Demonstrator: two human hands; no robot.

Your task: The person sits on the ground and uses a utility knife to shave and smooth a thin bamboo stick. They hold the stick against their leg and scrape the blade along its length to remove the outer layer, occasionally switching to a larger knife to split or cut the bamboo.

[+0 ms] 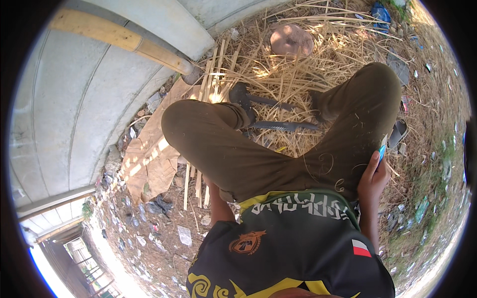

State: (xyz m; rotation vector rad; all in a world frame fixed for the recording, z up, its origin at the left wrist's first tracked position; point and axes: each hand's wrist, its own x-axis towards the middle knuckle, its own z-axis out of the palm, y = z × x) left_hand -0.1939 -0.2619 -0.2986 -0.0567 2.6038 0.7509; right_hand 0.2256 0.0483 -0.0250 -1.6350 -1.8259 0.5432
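Observation:
My right hand is beside my right thigh, its fingers closed round a small blue-handled knife. A pale, narrow tip points up from it; most of the handle is covered by the hand. My left forearm goes down beside my left thigh, and the leg hides that hand and its fingers. Pale split strips lie on the ground near it. Between my feet rests a dark, long, flat tool with a patterned surface. Farther off, a second dark bar lies by my left foot.
Pale strips and shavings cover the ground ahead, around a rounded reddish stone. A brown cardboard-like sheet lies left of my knee. A bamboo pole leans near the grey wall. Litter is scattered on both sides.

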